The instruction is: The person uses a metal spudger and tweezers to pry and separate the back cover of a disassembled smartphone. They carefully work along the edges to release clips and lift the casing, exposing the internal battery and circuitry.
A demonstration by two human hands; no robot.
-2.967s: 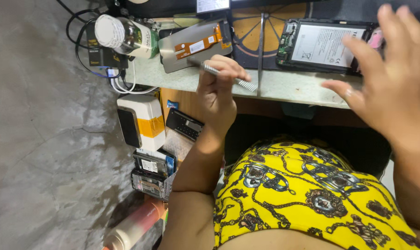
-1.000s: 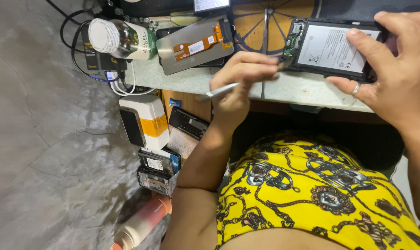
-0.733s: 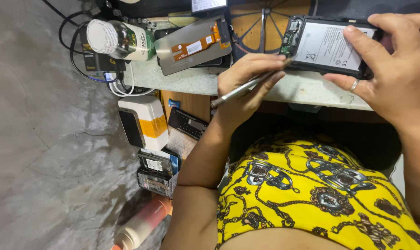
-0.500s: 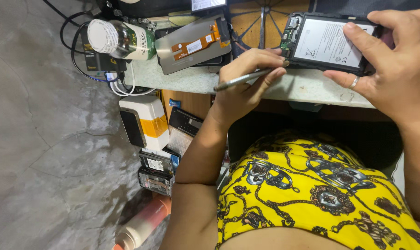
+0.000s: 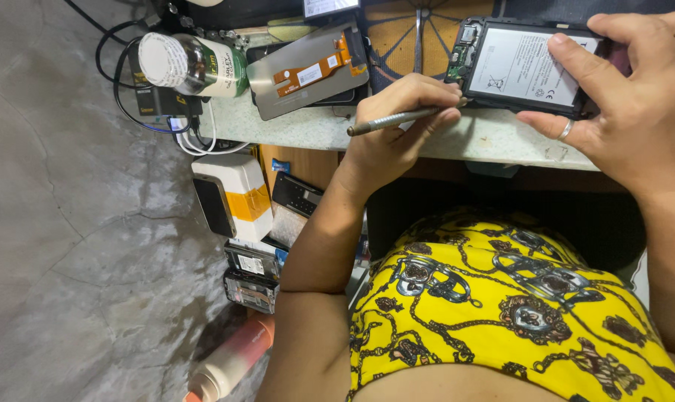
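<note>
Head view: opened phone (image 5: 527, 71) lies at 1 o'clock on the pale worktop (image 5: 419, 138), back cover off. A white rectangular battery label with small black marks fills most of its back; a strip of green circuit board shows along its left end.

Right hand (image 5: 635, 104) rests on the phone, index finger laid flat across the battery label, thumb along the lower edge, fingers loosely spread; a ring sits on one finger. Left hand (image 5: 400, 123), at 12 o'clock, pinches a thin metal tool (image 5: 397, 119) between thumb and fingertips. The tool tip touches the phone's lower left corner by the circuit board.

At 11 o'clock, a detached grey screen panel (image 5: 307, 71) with an orange flex strip bearing a small white sticker lies on the worktop. Further left, a jar (image 5: 192, 67) lies on its side, white lid toward the camera, green-and-white label around it; contents cannot be told. Black cables (image 5: 125, 71) loop beside it.

At 9 o'clock, below the worktop edge, a white boxy device (image 5: 229, 193) with an orange band stands on the grey floor (image 5: 69, 246). Small black boxes with white labels (image 5: 252, 272) are stacked under it. At 7 o'clock, a pink bottle (image 5: 229, 361) with a pale cap lies on the floor. A yellow patterned garment (image 5: 501, 305) fills 5 o'clock.
</note>
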